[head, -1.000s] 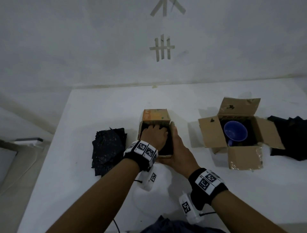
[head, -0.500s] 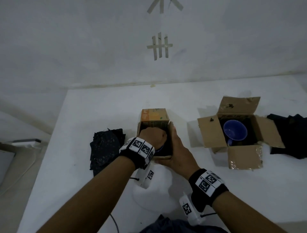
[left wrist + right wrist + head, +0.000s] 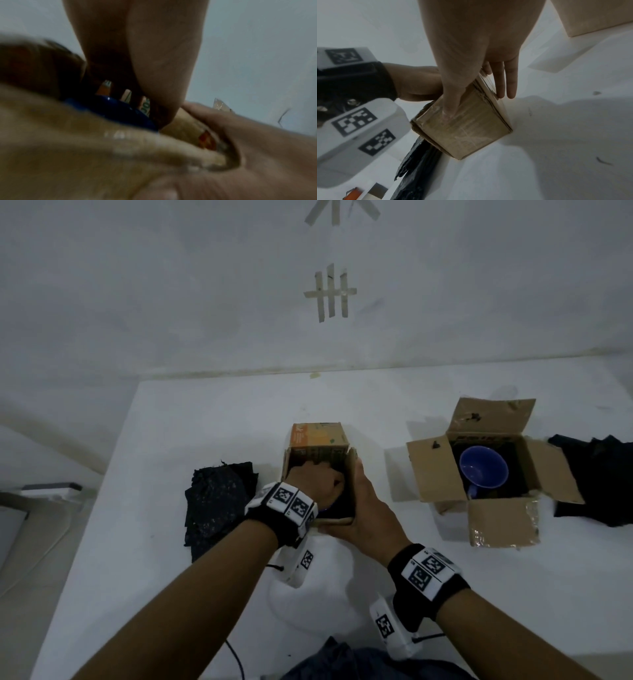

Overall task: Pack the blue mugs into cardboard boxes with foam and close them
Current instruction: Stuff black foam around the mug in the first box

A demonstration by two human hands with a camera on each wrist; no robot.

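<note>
Head view, centre of frame: left hand [image 3: 317,481] sits knuckle-deep in the small box [image 3: 318,436], fingers curled beside the blue mug [image 3: 116,113] inside; whether they grip it I cannot tell. Right hand [image 3: 368,508] braces the box's near corner, fingers flat. Hard shoving could tip the box or split its wall.

Right hand [image 3: 479,47] braces cardboard box [image 3: 467,129] on white table [image 3: 565,148], thumb and straight fingers [image 3: 511,83] pressing adjoining faces; black foam [image 3: 418,169] just beside.
</note>
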